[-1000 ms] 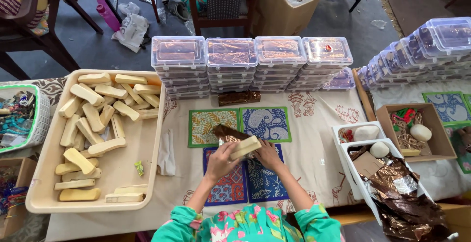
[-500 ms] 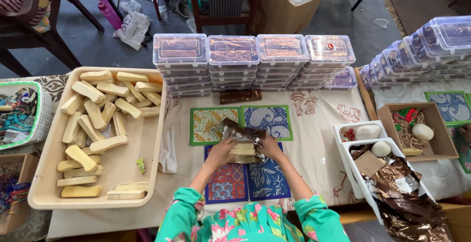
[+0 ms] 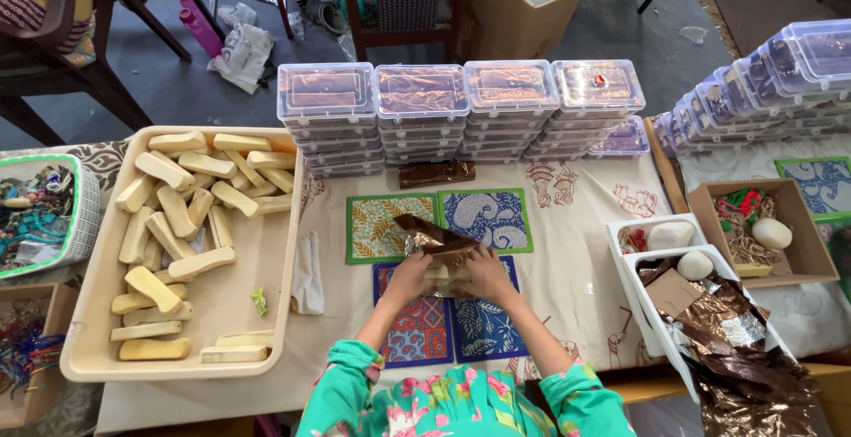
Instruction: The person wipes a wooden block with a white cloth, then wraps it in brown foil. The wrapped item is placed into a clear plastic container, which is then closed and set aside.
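Observation:
My left hand (image 3: pixel 409 278) and my right hand (image 3: pixel 486 270) press together on a pale bar (image 3: pixel 441 273) lying in a sheet of brown foil (image 3: pixel 432 237), over the patterned mats (image 3: pixel 479 326) at the table's middle. The foil's far flap stands up and folds over the bar. A large cream tray (image 3: pixel 257 331) to the left carries several more pale bars (image 3: pixel 177 211). One foil-wrapped bar (image 3: pixel 436 173) lies just beyond the mats.
Stacks of clear lidded boxes (image 3: pixel 461 109) line the far side, with more (image 3: pixel 771 74) at the right. White bins (image 3: pixel 647 313) with loose brown foil (image 3: pixel 745 357) and a cardboard box (image 3: pixel 798 251) stand right. A basket of beads (image 3: pixel 80 224) sits far left.
The bar I held up in my right hand now lies on the foil. Both hands have come together on it, and the foil has been folded over.

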